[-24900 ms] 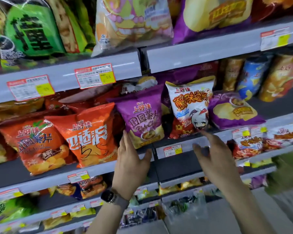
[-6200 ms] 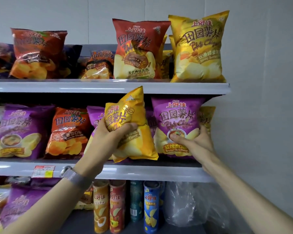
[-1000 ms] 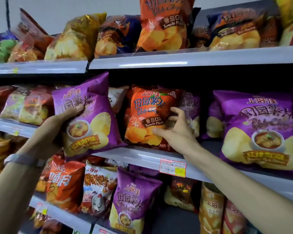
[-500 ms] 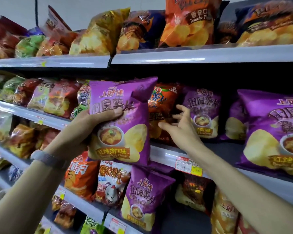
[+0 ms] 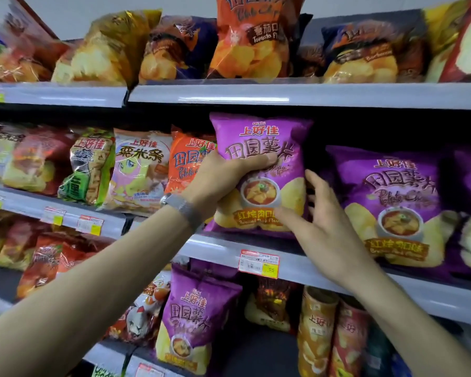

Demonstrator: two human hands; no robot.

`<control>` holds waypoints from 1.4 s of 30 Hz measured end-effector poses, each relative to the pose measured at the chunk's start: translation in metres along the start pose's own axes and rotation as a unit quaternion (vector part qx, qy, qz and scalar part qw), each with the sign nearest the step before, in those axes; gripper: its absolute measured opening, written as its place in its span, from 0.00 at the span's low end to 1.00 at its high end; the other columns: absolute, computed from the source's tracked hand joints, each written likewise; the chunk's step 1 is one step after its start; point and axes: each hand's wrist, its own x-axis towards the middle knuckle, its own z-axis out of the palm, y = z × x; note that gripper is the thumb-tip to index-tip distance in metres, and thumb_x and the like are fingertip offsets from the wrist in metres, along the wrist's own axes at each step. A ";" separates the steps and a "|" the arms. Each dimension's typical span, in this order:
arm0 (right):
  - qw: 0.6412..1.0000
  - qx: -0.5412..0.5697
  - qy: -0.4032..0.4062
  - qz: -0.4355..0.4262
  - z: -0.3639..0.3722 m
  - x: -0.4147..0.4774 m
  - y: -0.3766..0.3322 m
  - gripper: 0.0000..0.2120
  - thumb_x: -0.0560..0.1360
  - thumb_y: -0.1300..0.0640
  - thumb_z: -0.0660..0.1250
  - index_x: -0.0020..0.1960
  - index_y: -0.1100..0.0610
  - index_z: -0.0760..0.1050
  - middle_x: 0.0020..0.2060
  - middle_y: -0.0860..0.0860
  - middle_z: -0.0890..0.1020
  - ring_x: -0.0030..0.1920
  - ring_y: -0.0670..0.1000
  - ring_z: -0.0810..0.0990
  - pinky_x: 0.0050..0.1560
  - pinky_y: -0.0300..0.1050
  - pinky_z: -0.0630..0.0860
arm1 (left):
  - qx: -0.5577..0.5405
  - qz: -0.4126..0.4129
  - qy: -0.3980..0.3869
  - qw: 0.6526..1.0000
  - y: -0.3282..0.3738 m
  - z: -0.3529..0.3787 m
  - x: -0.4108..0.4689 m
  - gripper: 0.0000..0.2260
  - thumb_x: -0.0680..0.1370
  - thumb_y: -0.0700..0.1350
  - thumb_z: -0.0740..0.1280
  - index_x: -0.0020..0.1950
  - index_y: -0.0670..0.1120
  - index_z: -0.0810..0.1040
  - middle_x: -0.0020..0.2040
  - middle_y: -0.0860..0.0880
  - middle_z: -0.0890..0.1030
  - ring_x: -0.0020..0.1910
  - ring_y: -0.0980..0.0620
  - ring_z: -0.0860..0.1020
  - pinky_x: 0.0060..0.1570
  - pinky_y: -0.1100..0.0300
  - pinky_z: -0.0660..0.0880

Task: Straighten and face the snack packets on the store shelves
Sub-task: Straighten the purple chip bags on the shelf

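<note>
The purple potato-chip packet (image 5: 259,175) is upright with its printed front facing outward, held between both hands at the front of the middle shelf (image 5: 223,247). Whether its base rests on the shelf I cannot tell. The left hand (image 5: 223,180) grips the packet's left side, with the thumb laid across the front. The right hand (image 5: 318,221) pinches the lower right corner, thumb on the front and fingers along the right edge.

Just behind the left hand stands an orange tomato-flavour packet (image 5: 191,159). To the right of the right hand, across a dark gap, stands a matching purple packet (image 5: 392,202). A price label (image 5: 259,261) sits just below the right hand's thumb.

The step in hand looks like seating this packet in its slot. The next move probably calls for setting the base down, squaring it in line with the matching packet, and letting go gently so that the puffy bag does not tip forward.
</note>
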 end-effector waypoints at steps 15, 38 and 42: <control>0.994 -0.027 -0.072 0.081 -0.009 0.005 0.022 0.51 0.75 0.39 0.70 0.85 0.52 0.43 0.84 0.47 0.52 0.82 0.50 0.54 0.80 0.50 0.56 | 0.014 -0.046 -0.017 0.999 -0.040 0.034 0.017 0.19 0.73 0.48 0.81 0.59 0.40 0.83 0.51 0.44 0.89 0.51 0.43 0.88 0.59 0.43 0.83; 0.994 -0.044 -0.095 0.012 -0.013 -0.044 0.010 0.42 0.80 0.44 0.66 0.85 0.52 0.47 0.84 0.45 0.47 0.83 0.48 0.47 0.82 0.52 0.51 | 0.413 -0.002 0.001 0.911 -0.015 0.035 -0.056 0.19 0.84 0.56 0.65 0.69 0.45 0.75 0.58 0.46 0.85 0.57 0.43 0.83 0.58 0.48 0.79; 0.994 -0.070 -0.036 -0.073 0.003 -0.048 0.002 0.33 0.79 0.49 0.68 0.80 0.54 0.62 0.77 0.46 0.63 0.79 0.48 0.57 0.77 0.42 0.57 | 0.514 0.042 -0.006 0.857 -0.011 0.019 -0.086 0.27 0.82 0.49 0.68 0.79 0.42 0.69 0.70 0.42 0.79 0.68 0.41 0.77 0.65 0.48 0.75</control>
